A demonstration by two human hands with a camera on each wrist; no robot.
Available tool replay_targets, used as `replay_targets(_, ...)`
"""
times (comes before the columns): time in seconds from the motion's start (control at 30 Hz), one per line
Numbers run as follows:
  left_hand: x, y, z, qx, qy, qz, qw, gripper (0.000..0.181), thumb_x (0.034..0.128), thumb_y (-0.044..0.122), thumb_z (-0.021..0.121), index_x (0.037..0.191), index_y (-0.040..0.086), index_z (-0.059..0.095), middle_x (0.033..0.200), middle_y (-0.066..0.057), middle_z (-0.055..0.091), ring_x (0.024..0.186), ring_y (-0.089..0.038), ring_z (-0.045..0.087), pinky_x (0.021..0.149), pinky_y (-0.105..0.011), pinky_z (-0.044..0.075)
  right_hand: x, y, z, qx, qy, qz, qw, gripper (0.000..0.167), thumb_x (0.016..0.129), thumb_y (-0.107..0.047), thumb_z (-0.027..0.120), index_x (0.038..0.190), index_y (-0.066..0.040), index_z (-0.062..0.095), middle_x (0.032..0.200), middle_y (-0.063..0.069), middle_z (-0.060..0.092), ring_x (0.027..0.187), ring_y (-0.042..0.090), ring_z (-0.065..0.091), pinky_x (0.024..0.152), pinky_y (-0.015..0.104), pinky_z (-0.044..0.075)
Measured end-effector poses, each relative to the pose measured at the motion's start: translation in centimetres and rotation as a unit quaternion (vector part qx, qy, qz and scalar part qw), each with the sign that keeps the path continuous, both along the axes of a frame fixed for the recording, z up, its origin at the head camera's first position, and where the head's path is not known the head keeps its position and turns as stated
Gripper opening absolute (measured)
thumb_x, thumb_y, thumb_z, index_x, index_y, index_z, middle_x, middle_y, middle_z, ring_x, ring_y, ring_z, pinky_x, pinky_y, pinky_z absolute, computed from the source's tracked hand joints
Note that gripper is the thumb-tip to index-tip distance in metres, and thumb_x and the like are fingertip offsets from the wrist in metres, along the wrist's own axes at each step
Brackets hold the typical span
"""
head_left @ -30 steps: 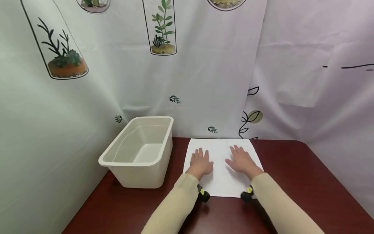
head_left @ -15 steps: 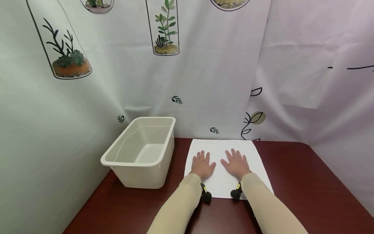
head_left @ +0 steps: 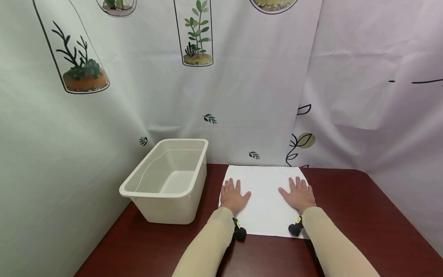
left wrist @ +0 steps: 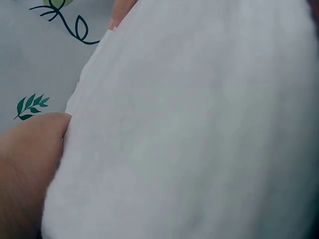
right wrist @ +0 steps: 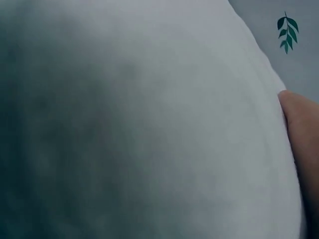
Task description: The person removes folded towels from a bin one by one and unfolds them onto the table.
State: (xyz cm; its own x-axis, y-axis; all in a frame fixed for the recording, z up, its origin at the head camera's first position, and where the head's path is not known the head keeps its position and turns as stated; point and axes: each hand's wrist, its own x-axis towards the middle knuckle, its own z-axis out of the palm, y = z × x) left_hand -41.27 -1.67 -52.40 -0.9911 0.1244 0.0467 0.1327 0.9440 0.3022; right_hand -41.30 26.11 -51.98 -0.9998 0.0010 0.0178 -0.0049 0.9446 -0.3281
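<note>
A white towel (head_left: 264, 204) lies spread flat on the dark red table. My left hand (head_left: 234, 198) rests palm down on its left side, fingers straight and spread, thumb pointing inward. On the towel's right side lies my right hand (head_left: 299, 195), also flat with spread fingers. Neither hand grips anything. In the left wrist view the white cloth (left wrist: 169, 119) fills most of the picture, with part of a hand (left wrist: 30, 164) at the left edge. The right wrist view has the cloth (right wrist: 189, 119) up close and blurred, and part of a hand (right wrist: 303, 134) at the right.
A cream plastic tub (head_left: 199, 181), with nothing inside, stands left of the towel. A printed curtain (head_left: 249, 96) hangs right behind the table (head_left: 353, 215) and along its left side. Small black cameras (head_left: 240, 233) are strapped to both wrists.
Both hands first come closer together over the towel, then slide apart toward its left and right sides. The towel looks smoother at its left edge. The tub stays where it was.
</note>
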Motion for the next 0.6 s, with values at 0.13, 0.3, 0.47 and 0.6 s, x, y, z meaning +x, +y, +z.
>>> replay_targets(0.13,0.4,0.1,0.6,0.004,-0.008,0.001,1.0000,0.084,0.0987,0.069,0.033,0.162,0.014,0.023,0.169,-0.017,0.009,0.155,-0.034,0.005,0.124,-0.050,0.007,0.1,0.4,0.1,-0.021,-0.007,-0.041,0.9989,0.104,0.096,-0.072,0.035,0.157,0.009,0.012,0.160,0.038,-0.001,0.147,0.056,-0.005,0.116,0.068,-0.004)
replay_targets(0.3,0.6,0.3,1.6,0.016,-0.012,0.003,0.9998,0.084,0.0995,0.067,0.037,0.162,0.013,0.022,0.169,-0.016,0.008,0.156,-0.034,0.004,0.124,-0.049,0.006,0.3,0.6,0.8,-0.049,-0.013,-0.079,0.9956,0.105,0.097,-0.068,0.037,0.155,0.014,0.006,0.159,0.040,-0.004,0.146,0.057,-0.009,0.116,0.068,-0.007)
replay_targets(0.47,0.8,0.5,2.2,0.024,-0.027,0.008,0.9993,0.084,0.1000,0.064,0.038,0.162,0.010,0.022,0.168,-0.018,0.008,0.155,-0.036,0.004,0.124,-0.050,0.006,0.4,0.2,1.4,-0.053,-0.019,-0.108,0.9926,0.105,0.098,-0.063,0.041,0.153,0.017,0.002,0.158,0.042,-0.005,0.146,0.058,-0.008,0.116,0.069,-0.006)
replay_targets(0.6,0.7,1.3,3.0,0.043,-0.049,0.007,0.9979,0.080,0.1010,0.055,0.042,0.161,0.005,0.023,0.167,-0.022,0.008,0.155,-0.039,0.004,0.123,-0.052,0.006,-0.3,-1.0,1.5,-0.027,0.018,-0.094,0.9950,0.095,0.099,-0.049,0.047,0.151,0.021,0.009,0.157,0.044,0.004,0.145,0.060,0.001,0.116,0.070,0.004)
